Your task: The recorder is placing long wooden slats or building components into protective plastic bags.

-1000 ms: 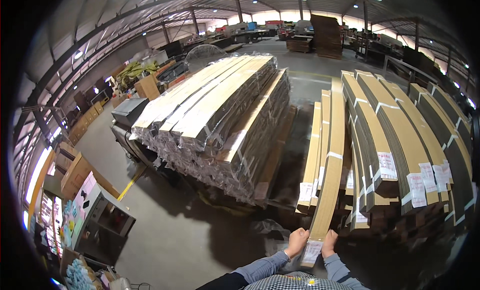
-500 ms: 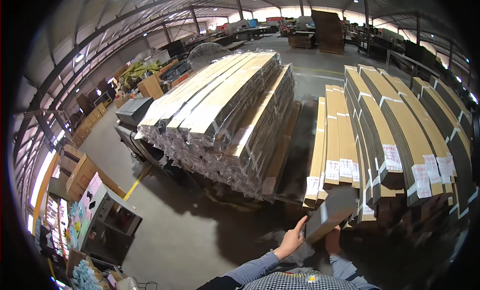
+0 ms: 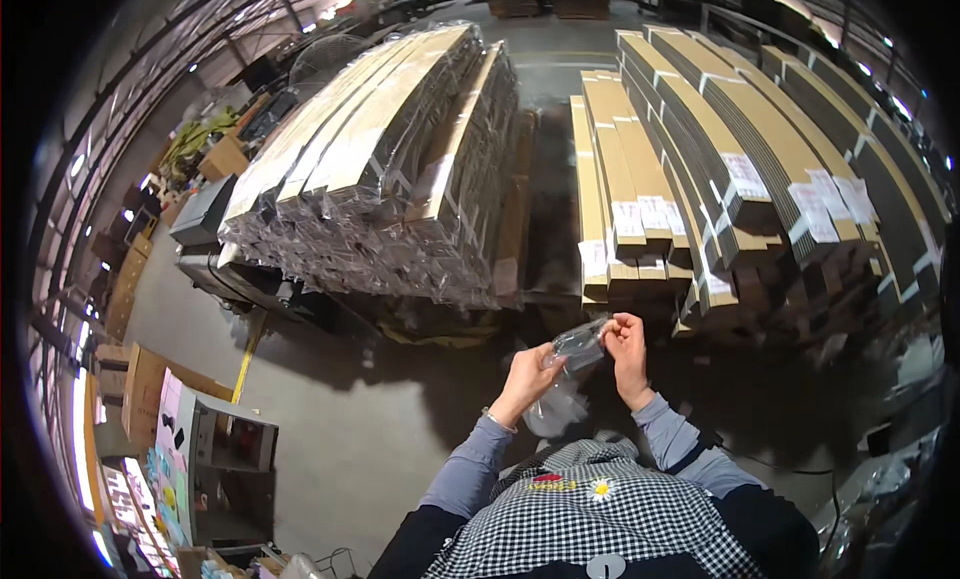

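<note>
In front of my checked apron, a crumpled sheet of clear plastic film (image 3: 580,344) is stretched between my hands, and its loose lower part hangs down below. My left hand (image 3: 527,381) grips its near left side, with the thumb toward the film. Pinched fingers of my right hand (image 3: 627,357) hold the upper right edge. Whether anything lies inside the film cannot be made out. Just beyond my hands are stacked long brown cardboard bundles (image 3: 640,169), bound with white straps and bearing white paper labels.
A tall stack of long boards wrapped in clear plastic (image 3: 400,129) stands ahead on the left. More strapped bundles (image 3: 800,169) rise at the right. A grey open cabinet (image 3: 232,449) and a cardboard carton (image 3: 150,389) are at the left. Plastic sheeting (image 3: 890,489) lies at the lower right.
The long dark-grey piece that was between my hands is no longer plainly visible. Both hands have risen in the picture and now hold the clear film; my view has tilted down.
</note>
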Action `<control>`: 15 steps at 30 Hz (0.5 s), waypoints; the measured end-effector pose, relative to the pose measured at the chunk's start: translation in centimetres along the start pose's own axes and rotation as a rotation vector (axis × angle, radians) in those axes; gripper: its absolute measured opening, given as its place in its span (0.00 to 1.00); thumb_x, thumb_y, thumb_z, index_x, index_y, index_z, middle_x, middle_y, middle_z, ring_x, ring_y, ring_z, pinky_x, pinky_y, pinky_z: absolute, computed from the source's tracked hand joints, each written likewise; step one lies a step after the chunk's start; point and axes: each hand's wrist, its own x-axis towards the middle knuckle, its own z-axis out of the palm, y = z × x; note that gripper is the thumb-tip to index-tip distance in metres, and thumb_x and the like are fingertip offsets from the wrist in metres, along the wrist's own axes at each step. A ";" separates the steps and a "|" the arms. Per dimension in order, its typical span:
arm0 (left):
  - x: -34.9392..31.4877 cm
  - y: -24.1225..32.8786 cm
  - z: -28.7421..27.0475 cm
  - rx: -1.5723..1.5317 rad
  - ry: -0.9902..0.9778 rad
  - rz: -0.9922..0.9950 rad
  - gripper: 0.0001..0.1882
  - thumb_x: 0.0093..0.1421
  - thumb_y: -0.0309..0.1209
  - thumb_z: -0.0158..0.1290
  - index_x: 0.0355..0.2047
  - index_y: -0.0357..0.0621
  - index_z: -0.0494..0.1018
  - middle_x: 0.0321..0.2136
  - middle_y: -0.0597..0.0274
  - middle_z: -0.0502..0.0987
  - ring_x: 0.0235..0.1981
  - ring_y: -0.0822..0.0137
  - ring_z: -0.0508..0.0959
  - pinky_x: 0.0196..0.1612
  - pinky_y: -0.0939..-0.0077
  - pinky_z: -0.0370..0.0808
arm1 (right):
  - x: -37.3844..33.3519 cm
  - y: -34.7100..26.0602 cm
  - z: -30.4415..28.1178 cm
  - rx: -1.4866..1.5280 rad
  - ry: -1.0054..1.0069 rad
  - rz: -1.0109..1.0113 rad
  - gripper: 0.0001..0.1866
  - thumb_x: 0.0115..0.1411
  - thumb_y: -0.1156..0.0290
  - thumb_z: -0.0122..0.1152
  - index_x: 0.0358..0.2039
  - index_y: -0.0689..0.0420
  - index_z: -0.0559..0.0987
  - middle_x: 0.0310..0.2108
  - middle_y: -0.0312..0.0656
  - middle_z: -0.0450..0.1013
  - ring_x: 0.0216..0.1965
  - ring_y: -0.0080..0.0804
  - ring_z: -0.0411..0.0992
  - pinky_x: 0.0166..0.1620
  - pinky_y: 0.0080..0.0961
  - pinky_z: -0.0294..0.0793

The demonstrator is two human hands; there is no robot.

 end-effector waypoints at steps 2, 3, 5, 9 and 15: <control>-1.3 1.9 -2.2 -0.312 -0.074 0.029 0.15 0.61 0.38 0.58 0.24 0.41 0.71 0.20 0.60 0.74 0.21 0.65 0.73 0.26 0.73 0.68 | -3.4 -0.2 0.5 -0.299 -0.165 -0.175 0.43 0.55 0.66 0.68 0.66 0.58 0.55 0.59 0.46 0.61 0.60 0.37 0.61 0.61 0.35 0.61; -1.9 3.9 -3.2 -0.632 -0.150 0.065 0.16 0.62 0.37 0.57 0.22 0.42 0.69 0.18 0.65 0.72 0.19 0.72 0.70 0.23 0.77 0.64 | -5.0 1.7 -0.3 -0.333 -0.252 -0.094 0.47 0.52 0.65 0.71 0.67 0.58 0.53 0.62 0.48 0.58 0.62 0.41 0.59 0.63 0.36 0.59; -4.1 10.7 -7.1 -0.918 -0.164 0.251 0.16 0.62 0.35 0.57 0.21 0.45 0.65 0.18 0.68 0.70 0.18 0.78 0.66 0.20 0.83 0.60 | -8.1 8.2 -3.4 -0.625 -0.475 -0.050 0.56 0.47 0.65 0.75 0.69 0.57 0.48 0.65 0.51 0.54 0.65 0.49 0.56 0.66 0.39 0.57; -6.2 12.4 -11.3 -1.785 -0.245 0.874 0.08 0.64 0.32 0.55 0.30 0.47 0.67 0.17 0.65 0.76 0.12 0.75 0.73 0.19 0.83 0.71 | -12.7 18.8 -5.2 -0.639 -0.702 0.208 0.61 0.43 0.68 0.77 0.71 0.55 0.45 0.65 0.53 0.56 0.65 0.53 0.57 0.66 0.42 0.60; -2.8 10.0 -14.0 -0.991 0.263 0.248 0.33 0.59 0.28 0.59 0.64 0.44 0.60 0.33 0.59 0.77 0.27 0.75 0.73 0.31 0.86 0.70 | -7.9 18.5 1.4 -0.481 -0.594 0.355 0.48 0.47 0.65 0.73 0.66 0.59 0.58 0.60 0.51 0.64 0.61 0.40 0.63 0.61 0.33 0.64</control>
